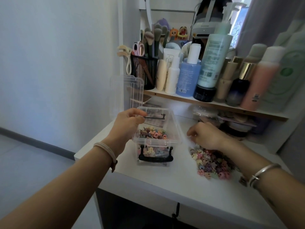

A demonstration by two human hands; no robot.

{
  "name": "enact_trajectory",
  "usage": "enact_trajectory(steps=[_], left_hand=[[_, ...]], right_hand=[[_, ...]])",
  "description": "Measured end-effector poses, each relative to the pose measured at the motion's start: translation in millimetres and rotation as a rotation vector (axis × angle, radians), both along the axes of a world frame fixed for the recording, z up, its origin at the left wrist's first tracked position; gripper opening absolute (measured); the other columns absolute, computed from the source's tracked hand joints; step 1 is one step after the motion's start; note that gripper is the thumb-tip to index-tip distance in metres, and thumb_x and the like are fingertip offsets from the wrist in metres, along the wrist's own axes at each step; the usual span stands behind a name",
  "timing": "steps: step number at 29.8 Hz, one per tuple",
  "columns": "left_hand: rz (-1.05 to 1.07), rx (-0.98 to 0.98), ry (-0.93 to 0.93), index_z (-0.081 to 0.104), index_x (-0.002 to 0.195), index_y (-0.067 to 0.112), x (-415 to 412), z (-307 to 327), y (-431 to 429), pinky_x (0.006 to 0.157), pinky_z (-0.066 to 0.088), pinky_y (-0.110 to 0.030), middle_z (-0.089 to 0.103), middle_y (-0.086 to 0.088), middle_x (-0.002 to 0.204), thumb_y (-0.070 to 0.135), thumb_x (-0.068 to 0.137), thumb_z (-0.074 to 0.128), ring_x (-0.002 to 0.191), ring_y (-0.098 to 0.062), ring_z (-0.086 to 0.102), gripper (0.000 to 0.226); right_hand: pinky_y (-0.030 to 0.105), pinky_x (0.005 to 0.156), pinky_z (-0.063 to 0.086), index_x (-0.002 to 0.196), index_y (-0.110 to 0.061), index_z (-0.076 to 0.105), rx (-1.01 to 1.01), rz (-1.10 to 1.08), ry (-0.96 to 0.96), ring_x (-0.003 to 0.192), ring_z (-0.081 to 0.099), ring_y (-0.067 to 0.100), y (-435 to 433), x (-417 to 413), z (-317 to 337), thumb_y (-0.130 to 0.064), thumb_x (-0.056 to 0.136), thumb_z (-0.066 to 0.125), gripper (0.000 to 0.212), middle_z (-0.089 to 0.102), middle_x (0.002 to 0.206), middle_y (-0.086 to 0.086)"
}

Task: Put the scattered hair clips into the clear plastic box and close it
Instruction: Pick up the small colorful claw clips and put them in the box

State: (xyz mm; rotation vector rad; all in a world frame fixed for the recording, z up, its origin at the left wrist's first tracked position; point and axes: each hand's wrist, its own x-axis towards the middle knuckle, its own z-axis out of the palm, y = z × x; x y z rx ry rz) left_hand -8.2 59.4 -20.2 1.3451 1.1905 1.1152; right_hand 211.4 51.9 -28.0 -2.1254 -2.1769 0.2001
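- Nearest the lens, two forearms are stretched over the white bench (pixel 165 179), with a hair tie (pixel 105 149) worn on the left wrist and a silver bangle (pixel 262 172) on the right.
- Mid-task, by the look of it: the clear plastic box (pixel 153 144) is part-filled, yet a heap of hair clips (pixel 212 164) is left loose on the bench, just right of the box.
- The box is steadied by the left hand (pixel 127 120), fingers curled over its far-left rim beside a black clasp. Its lid (pixel 133 90) is stood upright, open behind that hand.
- The right hand (pixel 206 136) is held low, knuckles up, fingers curled down at the heap's far edge. Whether any clips are pinched cannot be told.
- Next, a scoop of clips is called for, carried left over the rim and dropped in. The lid can be shut only once the heap is cleared.
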Motion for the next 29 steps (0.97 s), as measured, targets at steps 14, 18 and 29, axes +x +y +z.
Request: enact_trajectory(steps=[14, 18, 29], left_hand=[[-0.009, -0.007, -0.03, 0.056, 0.078, 0.013, 1.0, 2.9, -4.9, 0.032, 0.038, -0.01, 0.054, 0.001, 0.078, 0.002, 0.092, 0.047, 0.051, -0.009, 0.046, 0.02], [-0.007, -0.008, -0.009, 0.055, 0.076, 0.014, 0.9, 3.6, -4.8, 0.032, 0.038, -0.009, 0.054, 0.002, 0.078, 0.001, 0.092, 0.046, 0.054, -0.01, 0.046, 0.022], [0.01, -0.002, 0.016, 0.056, 0.078, 0.014, 1.8, 4.8, -6.5, 0.033, 0.038, -0.008, 0.053, 0.004, 0.078, 0.003, 0.092, 0.047, 0.053, -0.008, 0.046, 0.02]], right_hand=[[0.015, 0.075, 0.042, 0.096, -0.011, 0.072, -0.076, 0.181, -0.003, 0.08, 0.056, 0.005, -14.3, -12.7, 7.5, -0.009, 0.079, 0.067, 0.018, 0.071, 0.097, 0.001], [0.012, 0.068, 0.042, 0.092, -0.016, 0.072, 0.295, 0.132, 0.388, 0.071, 0.054, -0.001, -17.3, -28.2, 39.4, -0.014, 0.081, 0.068, 0.012, 0.064, 0.08, -0.012], [0.02, 0.076, 0.044, 0.1, -0.016, 0.069, 0.072, 0.024, 0.157, 0.08, 0.057, 0.006, -24.6, -14.9, 39.6, -0.023, 0.083, 0.066, 0.019, 0.065, 0.097, -0.003]])
